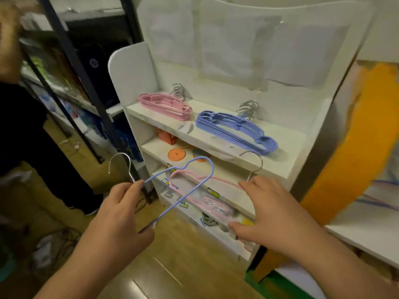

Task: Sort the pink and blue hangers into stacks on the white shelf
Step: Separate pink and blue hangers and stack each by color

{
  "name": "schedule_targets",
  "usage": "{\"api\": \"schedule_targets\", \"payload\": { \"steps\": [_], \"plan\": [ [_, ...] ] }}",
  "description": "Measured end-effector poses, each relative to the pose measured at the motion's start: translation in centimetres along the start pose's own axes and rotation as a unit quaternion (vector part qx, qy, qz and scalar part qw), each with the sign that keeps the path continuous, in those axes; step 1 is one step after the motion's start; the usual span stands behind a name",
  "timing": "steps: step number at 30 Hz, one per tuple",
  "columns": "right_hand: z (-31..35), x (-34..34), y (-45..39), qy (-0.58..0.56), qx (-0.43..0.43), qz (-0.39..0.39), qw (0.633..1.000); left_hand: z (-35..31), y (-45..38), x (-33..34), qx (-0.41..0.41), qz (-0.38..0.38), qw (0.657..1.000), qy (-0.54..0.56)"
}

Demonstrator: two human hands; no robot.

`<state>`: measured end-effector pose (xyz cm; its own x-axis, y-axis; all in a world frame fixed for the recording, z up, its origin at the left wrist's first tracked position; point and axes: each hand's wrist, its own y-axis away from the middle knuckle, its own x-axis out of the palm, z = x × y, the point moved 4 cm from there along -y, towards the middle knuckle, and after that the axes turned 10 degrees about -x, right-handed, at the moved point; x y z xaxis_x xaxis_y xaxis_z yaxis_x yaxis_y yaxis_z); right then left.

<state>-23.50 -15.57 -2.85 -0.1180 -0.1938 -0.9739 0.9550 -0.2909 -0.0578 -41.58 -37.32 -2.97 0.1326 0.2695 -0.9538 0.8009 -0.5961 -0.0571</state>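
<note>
**One hanger in each hand before the white shelf**

A thin blue wire hanger with a silver metal hook [190, 180] is held in front of the shelf unit by the left hand [121, 214], whose thumb and fingertips pinch it near the base of the hook and along its lower bar. Crossing behind it, a thin pink wire hanger with a silver hook [200, 190] is grasped by the right hand [272, 210], fingers curled over its shoulder and far end.

On the top board of the white shelf [216, 139], a flat stack of pink hangers [165, 106] lies to the left, hooks pointing back. Just beside it, to the right and apart, lies a flat stack of blue hangers [235, 131].

On the board below sit an orange round disc [177, 156] and an orange box [167, 137]. A dark metal rack [86, 83] stands to the left on the wooden floor [183, 255].
</note>
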Motion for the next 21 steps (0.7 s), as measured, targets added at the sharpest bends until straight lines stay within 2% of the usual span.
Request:
{"api": "schedule_targets", "payload": {
  "steps": [5, 9, 16, 21],
  "plan": [
    [-1.2, -1.6, -7.9, 0.010, 0.009, -0.023, 1.000, 1.0, -7.0, -0.9, -0.002, 0.004, 1.000, 0.005],
    [-3.3, -2.5, -11.0, 0.015, 0.056, -0.036, 0.998, 1.3, -12.6, -0.3, -0.001, 0.026, 0.999, 0.029],
    [-7.2, -3.7, -15.0, 0.041, 0.191, -0.072, 0.978, 1.1, -25.6, 0.5, 0.088, 0.052, 0.994, 0.048],
    [-8.5, -4.5, -16.5, 0.059, 0.304, -0.118, 0.943, 0.4, -35.7, 1.0, 0.173, 0.075, 0.982, 0.002]
  ]
}}
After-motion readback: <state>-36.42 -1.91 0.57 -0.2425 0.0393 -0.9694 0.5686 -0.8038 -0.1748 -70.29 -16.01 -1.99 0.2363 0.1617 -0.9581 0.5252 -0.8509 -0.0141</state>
